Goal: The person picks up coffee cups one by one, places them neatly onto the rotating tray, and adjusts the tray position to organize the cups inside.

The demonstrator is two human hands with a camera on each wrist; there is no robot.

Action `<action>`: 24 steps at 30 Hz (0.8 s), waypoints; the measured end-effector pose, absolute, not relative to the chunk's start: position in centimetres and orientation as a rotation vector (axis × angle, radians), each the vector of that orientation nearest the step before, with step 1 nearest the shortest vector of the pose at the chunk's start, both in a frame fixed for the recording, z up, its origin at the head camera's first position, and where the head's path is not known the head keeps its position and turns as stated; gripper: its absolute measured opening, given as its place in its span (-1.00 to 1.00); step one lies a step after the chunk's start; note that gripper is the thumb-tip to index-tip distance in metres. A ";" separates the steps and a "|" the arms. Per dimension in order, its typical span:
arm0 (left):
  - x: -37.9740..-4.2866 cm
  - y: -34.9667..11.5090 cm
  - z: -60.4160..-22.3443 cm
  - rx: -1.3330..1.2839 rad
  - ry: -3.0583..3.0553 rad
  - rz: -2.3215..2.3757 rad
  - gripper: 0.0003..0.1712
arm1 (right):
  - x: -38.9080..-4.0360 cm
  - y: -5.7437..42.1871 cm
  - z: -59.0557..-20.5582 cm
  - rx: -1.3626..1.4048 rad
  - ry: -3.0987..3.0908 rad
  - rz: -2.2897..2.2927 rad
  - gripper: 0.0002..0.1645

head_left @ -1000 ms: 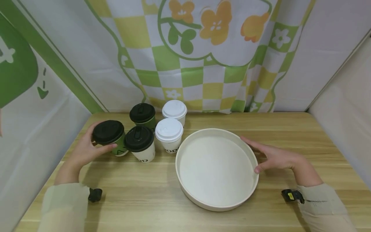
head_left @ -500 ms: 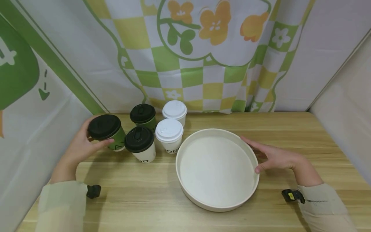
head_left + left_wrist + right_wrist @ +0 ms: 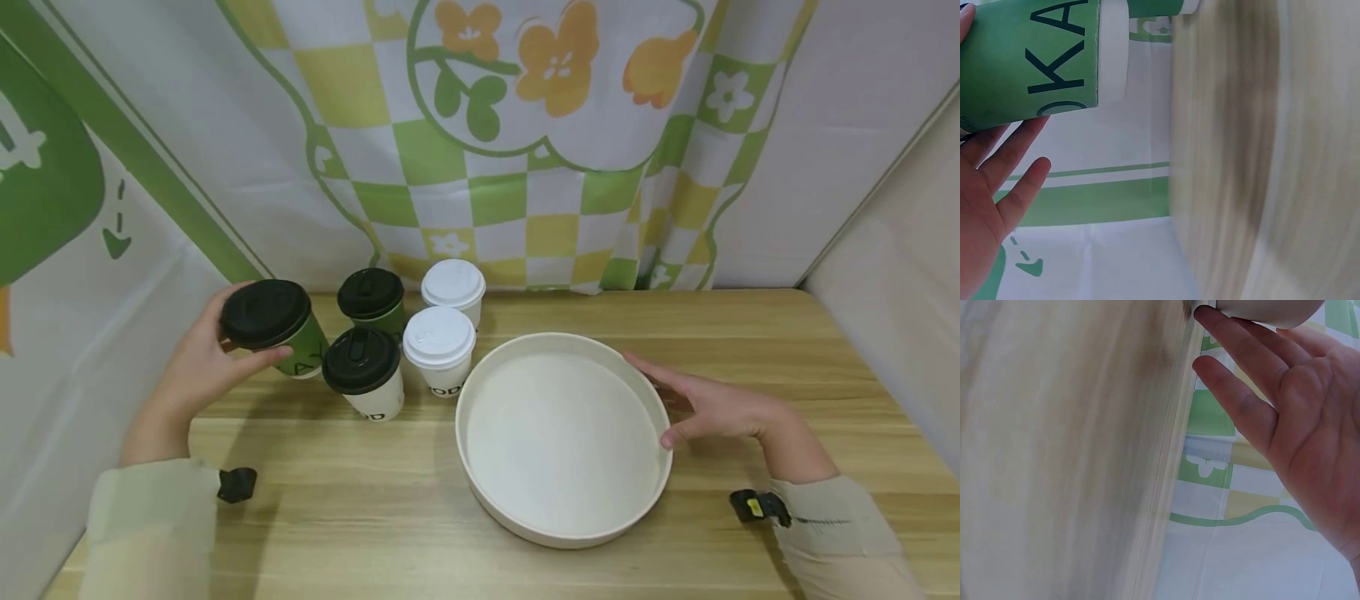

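My left hand (image 3: 193,364) grips a green paper cup (image 3: 303,346) with a black lid, thumb on the near side. In the left wrist view, a gap shows between the base of this green cup (image 3: 1054,56) and the table, so it is held up, slightly tilted. At the right, my right hand (image 3: 723,407) rests against the rim of a round cream tray (image 3: 562,533), which has nothing in it. The right hand's fingers (image 3: 1238,400) look fairly straight in the right wrist view, touching the tray's outer wall (image 3: 1272,311).
Right of the held cup stand a white cup with a black lid (image 3: 363,375), a green cup with a black lid (image 3: 371,296), and two white-lidded cups, one front (image 3: 438,342), one behind (image 3: 453,287). A patterned curtain (image 3: 495,200) hangs behind the wooden table (image 3: 345,508).
My left hand has lifted the green cup and carried it slightly left and toward the back. The right hand, the tray and the other cups have stayed in place.
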State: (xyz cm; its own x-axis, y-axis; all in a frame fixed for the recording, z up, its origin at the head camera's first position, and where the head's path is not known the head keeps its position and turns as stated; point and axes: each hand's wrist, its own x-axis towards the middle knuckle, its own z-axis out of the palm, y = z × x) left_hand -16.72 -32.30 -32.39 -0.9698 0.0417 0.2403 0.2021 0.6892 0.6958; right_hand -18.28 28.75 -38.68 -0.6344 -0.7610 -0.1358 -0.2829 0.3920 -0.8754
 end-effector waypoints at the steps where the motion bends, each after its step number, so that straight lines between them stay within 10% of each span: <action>1: -16.7 -32.2 -32.2 -0.191 -2.699 -1.134 0.05 | -18.3 28.8 -38.7 -0.889 2.128 -1.188 0.35; 24: -15.5 -29.6 -27.1 -0.378 -2.534 -1.075 0.18 | -18.3 28.9 -38.8 -0.879 2.145 -1.168 0.35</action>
